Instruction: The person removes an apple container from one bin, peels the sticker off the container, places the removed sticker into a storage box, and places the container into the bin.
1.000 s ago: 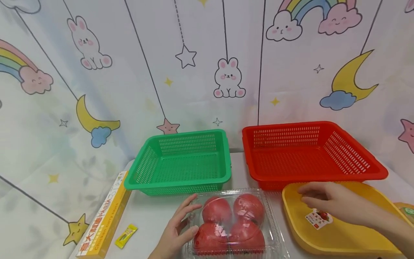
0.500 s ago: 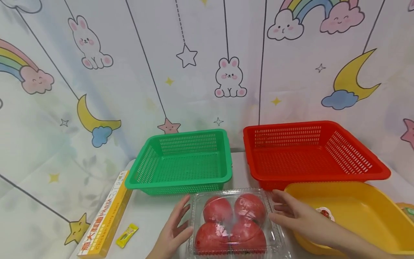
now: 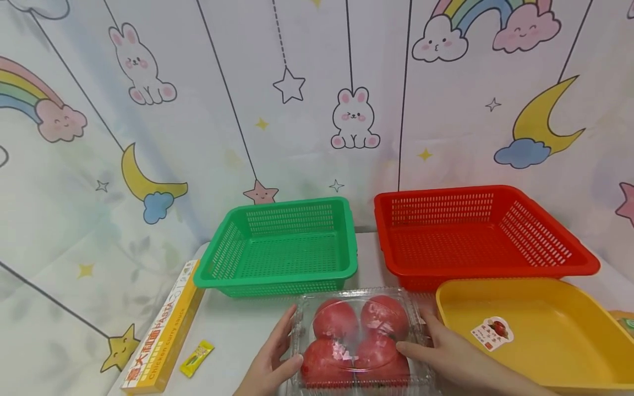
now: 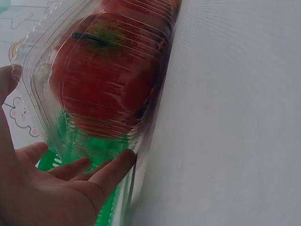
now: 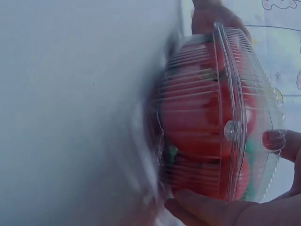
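Gripping clear plastic clamshell box of four red tomatoes (image 3: 359,338) at both sides: left hand (image 3: 269,360) thumb on lid, fingers along base; right hand (image 3: 446,357) mirrored opposite. Box between palms, resting on white table (image 3: 238,330). Advise squeezing evenly, lifting level.

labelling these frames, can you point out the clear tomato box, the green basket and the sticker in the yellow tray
clear tomato box (image 3: 359,335), head view, middle of the lid.
green basket (image 3: 282,256), head view, mesh floor.
sticker (image 3: 492,332), head view, its middle, on the floor of the yellow tray (image 3: 559,352).
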The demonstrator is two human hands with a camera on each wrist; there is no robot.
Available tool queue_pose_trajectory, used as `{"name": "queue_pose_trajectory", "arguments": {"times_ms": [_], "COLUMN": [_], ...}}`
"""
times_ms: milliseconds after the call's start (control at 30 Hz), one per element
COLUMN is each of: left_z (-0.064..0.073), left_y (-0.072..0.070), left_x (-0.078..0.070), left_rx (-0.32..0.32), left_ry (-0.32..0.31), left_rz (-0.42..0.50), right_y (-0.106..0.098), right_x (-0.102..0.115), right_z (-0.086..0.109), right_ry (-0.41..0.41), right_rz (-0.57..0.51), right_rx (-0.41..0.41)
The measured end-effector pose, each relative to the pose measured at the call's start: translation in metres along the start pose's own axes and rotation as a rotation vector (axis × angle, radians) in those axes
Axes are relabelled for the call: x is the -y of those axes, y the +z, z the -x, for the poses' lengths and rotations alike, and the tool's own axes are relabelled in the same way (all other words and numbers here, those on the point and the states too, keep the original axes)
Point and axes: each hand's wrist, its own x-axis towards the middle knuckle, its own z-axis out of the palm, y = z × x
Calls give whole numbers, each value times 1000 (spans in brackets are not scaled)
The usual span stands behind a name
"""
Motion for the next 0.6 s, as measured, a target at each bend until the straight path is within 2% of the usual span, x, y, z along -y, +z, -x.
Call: {"name": "queue_pose_trajectory", "arguments": {"times_ms": [100, 200, 400, 500, 600], "left_z": [1, 1, 1, 0, 0], "left_y": [2, 0, -8, -10, -11], "left_x": [0, 1, 6, 7, 7], "left_rx": [-10, 4, 104, 140, 145], "left_ry": [-14, 3, 79, 79, 58], "left_rz": [4, 14, 95, 154, 185], "right_y": [2, 1, -3, 0, 4], "right_x": [-3, -7, -10, -10, -10], "right_z": [0, 0, 4, 6, 6], "right_ry": [23, 16, -29, -17, -27], "right_rz": [-119, -261, -369, -479, -518], "right_rx": [33, 83, 177, 243, 257]}}
